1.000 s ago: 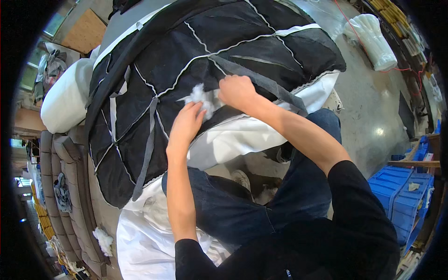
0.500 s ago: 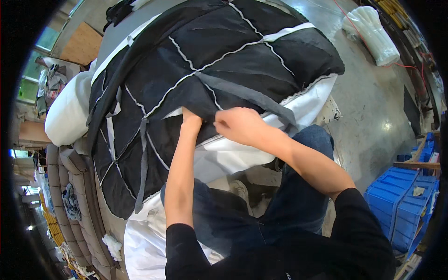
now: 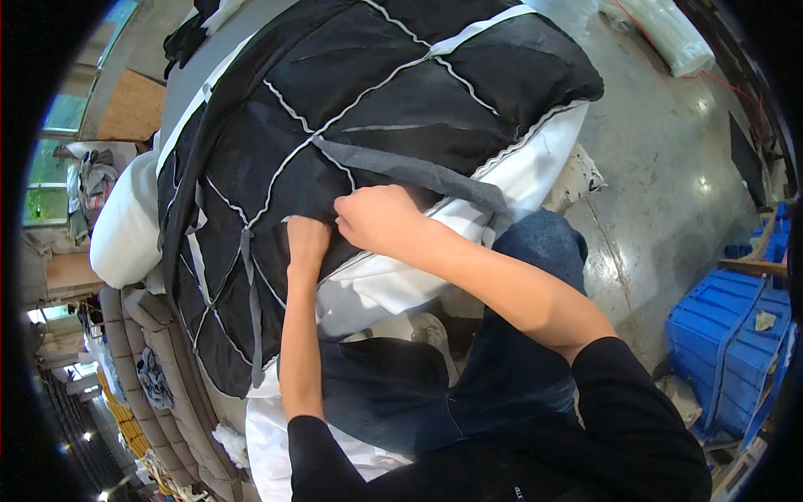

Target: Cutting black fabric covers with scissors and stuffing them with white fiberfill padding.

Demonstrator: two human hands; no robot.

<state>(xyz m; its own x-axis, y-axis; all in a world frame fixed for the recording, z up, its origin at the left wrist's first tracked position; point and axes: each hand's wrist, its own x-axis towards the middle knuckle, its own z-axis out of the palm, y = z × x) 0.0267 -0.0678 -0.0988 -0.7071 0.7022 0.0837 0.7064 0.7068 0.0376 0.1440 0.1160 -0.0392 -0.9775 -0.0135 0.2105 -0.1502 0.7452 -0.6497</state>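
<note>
A large padded cover of black fabric (image 3: pixel 376 96) lies in front of me, crossed by pale wavy seams. My left hand (image 3: pixel 308 236) reaches into a gap in this fabric up to about the wrist, so its fingers are hidden. Just right of it, my right hand (image 3: pixel 381 217) is closed, its fingertips pinching the black fabric beside the gap. A loose dark grey strip (image 3: pixel 410 167) runs from a seam crossing past my right hand. White fabric (image 3: pixel 385 293) hangs along the near edge of the cover, above my knees.
A white roll (image 3: pixel 125 226) stands left of the cover. Below it is a brown tufted cushioned piece (image 3: pixel 167 360). Blue crates (image 3: pixel 719 343) stand at the right, and a plastic-wrapped bundle (image 3: pixel 669 38) lies on the concrete floor (image 3: pixel 661 167) at the far right.
The whole view has shifted, with the cover now lower left. My right hand has come closer to my left, which sits slightly deeper in the gap. Less white shows at the gap.
</note>
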